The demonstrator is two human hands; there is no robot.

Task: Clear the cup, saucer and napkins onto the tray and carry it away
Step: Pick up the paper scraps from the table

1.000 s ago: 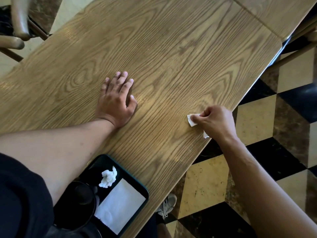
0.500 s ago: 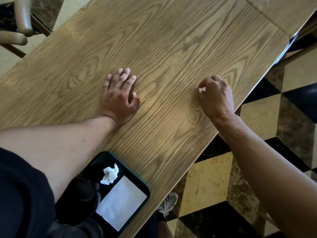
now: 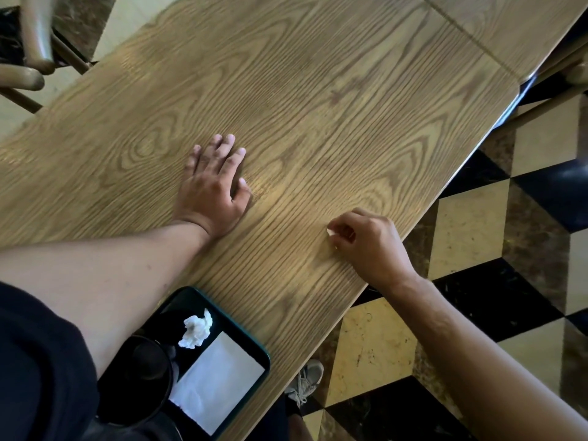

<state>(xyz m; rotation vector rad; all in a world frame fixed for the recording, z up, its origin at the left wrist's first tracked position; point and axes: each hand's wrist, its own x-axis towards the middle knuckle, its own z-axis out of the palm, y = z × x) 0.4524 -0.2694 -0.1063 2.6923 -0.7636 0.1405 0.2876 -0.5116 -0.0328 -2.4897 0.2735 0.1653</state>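
My left hand (image 3: 212,183) lies flat and palm down on the wooden table (image 3: 318,90), fingers spread, holding nothing. My right hand (image 3: 369,243) is closed near the table's right edge, and a small white scrap of napkin (image 3: 329,231) shows at its fingertips. At the table's near edge sits a dark tray with a green rim (image 3: 258,344). On the tray lie a crumpled white napkin (image 3: 196,329) and a flat white napkin (image 3: 216,380). A dark cup on a dark saucer (image 3: 140,377) stands on the tray's left side, partly hidden by my left arm.
Tubular chair parts (image 3: 35,33) stand beyond the table's far left corner. A second tabletop (image 3: 509,23) butts against the far right end. The checkered tile floor (image 3: 477,218) and my shoe (image 3: 305,380) lie to the right, below the table edge.
My right hand, holding the small napkin piece, moved away from me along the table's right edge and then came back toward me and inward. My left hand stayed flat.
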